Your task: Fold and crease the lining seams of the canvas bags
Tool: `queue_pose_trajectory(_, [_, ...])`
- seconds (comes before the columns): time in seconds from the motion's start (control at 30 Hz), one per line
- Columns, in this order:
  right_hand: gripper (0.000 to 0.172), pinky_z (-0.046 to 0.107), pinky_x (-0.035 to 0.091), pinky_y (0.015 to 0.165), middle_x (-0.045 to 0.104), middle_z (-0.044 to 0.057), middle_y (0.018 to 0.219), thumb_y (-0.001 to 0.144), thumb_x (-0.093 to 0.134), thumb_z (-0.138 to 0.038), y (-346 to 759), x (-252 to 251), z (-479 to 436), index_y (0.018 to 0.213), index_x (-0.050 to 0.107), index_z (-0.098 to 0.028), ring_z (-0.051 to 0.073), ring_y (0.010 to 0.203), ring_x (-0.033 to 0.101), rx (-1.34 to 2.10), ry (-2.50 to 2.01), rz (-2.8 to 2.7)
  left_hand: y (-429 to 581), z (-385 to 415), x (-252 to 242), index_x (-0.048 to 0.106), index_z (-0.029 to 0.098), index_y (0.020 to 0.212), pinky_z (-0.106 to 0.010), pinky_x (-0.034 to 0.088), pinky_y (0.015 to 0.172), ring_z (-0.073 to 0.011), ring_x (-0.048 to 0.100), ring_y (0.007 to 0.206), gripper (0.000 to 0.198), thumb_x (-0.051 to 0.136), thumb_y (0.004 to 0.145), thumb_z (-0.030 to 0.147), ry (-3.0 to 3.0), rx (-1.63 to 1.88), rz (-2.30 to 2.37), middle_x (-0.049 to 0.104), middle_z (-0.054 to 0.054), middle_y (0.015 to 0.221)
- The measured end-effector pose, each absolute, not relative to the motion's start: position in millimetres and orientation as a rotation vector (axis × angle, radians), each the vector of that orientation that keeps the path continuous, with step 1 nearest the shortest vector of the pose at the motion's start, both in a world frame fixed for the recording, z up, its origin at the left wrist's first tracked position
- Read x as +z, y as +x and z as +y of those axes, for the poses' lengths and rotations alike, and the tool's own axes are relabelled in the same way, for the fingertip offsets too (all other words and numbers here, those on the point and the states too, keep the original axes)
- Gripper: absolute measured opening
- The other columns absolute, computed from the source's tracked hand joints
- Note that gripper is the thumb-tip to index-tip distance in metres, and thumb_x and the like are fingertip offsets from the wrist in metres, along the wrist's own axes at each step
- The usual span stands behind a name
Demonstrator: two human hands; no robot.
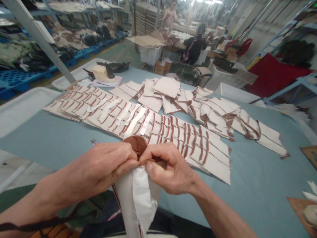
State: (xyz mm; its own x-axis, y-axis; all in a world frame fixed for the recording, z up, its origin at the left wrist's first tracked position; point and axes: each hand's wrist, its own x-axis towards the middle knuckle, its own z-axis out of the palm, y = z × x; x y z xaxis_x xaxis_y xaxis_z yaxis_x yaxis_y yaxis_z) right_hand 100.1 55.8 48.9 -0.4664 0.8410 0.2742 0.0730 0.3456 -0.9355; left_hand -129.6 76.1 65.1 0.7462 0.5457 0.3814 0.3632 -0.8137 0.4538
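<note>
Left hand (106,162) and right hand (170,165), grips pinched on the upper edge of cream fabric piece (123,195) at near side of counter (260,191); likely light, soft, floppy, best held by edges.

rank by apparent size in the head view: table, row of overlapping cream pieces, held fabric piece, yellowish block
1. table
2. row of overlapping cream pieces
3. held fabric piece, though nearness to the camera enlarges it
4. yellowish block
</note>
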Motion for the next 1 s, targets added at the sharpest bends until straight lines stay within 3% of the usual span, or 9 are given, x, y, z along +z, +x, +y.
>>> queue_pose_trajectory(0.1, [0.014,0.020,0.029,0.045,0.049,-0.008,0.055,0.082,0.058,-0.020,94,35,55,0.078,0.072,-0.018,0.008,0.045,0.035,1.306,-0.799,-1.721,-135,76,51,0.054,0.024,0.083,-0.029,0.040,0.056,-0.0149,0.050,0.056,0.040,0.041,0.120,0.028,2.705,0.879,0.617,0.056,0.005,0.067])
queue_pose_trajectory(0.2, [0.015,0.021,0.038,0.051,0.062,-0.004,0.062,0.082,0.058,-0.016,91,25,53,0.080,0.073,-0.018,0.009,0.051,0.049,1.127,-0.781,-1.785,-137,75,42,0.055,0.023,0.089,-0.027,0.041,0.057,-0.0141,0.053,0.058,0.036,0.039,0.121,0.026,2.623,0.893,0.631,0.061,0.005,0.070])
queue_pose_trajectory(0.3, [0.020,0.023,0.044,0.060,0.072,0.000,0.070,0.085,0.056,-0.013,93,27,51,0.084,0.075,-0.018,0.011,0.059,0.059,0.861,-0.738,-1.922,-137,76,43,0.054,0.023,0.083,-0.026,0.037,0.053,-0.0124,0.049,0.054,0.043,0.037,0.122,0.031,2.511,0.794,0.653,0.056,0.006,0.065])
queue_pose_trajectory(0.4, [0.019,0.025,0.042,0.061,0.068,-0.002,0.067,0.090,0.058,-0.014,98,39,49,0.086,0.075,-0.019,0.012,0.059,0.057,0.742,-0.772,-2.060,-135,76,52,0.051,0.023,0.077,-0.027,0.034,0.052,-0.0118,0.046,0.053,0.051,0.035,0.122,0.039,2.475,0.680,0.644,0.052,0.007,0.064])
queue_pose_trajectory(0.57, [0.022,0.030,0.036,0.060,0.068,0.001,0.067,0.094,0.055,-0.015,106,60,47,0.079,0.071,-0.018,0.015,0.060,0.057,0.601,-0.834,-2.279,-132,69,67,0.051,0.023,0.075,-0.031,0.035,0.058,-0.0138,0.054,0.058,0.045,0.043,0.118,0.028,2.575,0.556,0.742,0.056,0.006,0.065])
queue_pose_trajectory(0.8, [0.014,0.025,0.039,0.063,0.067,-0.003,0.070,0.094,0.063,-0.020,111,62,45,0.082,0.068,-0.020,0.011,0.062,0.057,0.902,-0.754,-2.138,-126,50,70,0.048,0.023,0.075,-0.028,0.035,0.055,-0.0116,0.048,0.055,0.040,0.041,0.113,0.015,2.604,0.662,0.745,0.051,0.008,0.064])
queue_pose_trajectory(1.0, [0.029,0.023,0.034,0.055,0.053,-0.007,0.063,0.104,0.055,-0.026,103,49,42,0.076,0.058,-0.022,0.009,0.053,0.046,1.063,-0.742,-2.052,-135,48,58,0.051,0.023,0.079,-0.022,0.036,0.054,-0.0092,0.050,0.055,0.032,0.049,0.108,0.010,2.477,0.708,0.723,0.054,0.009,0.066])
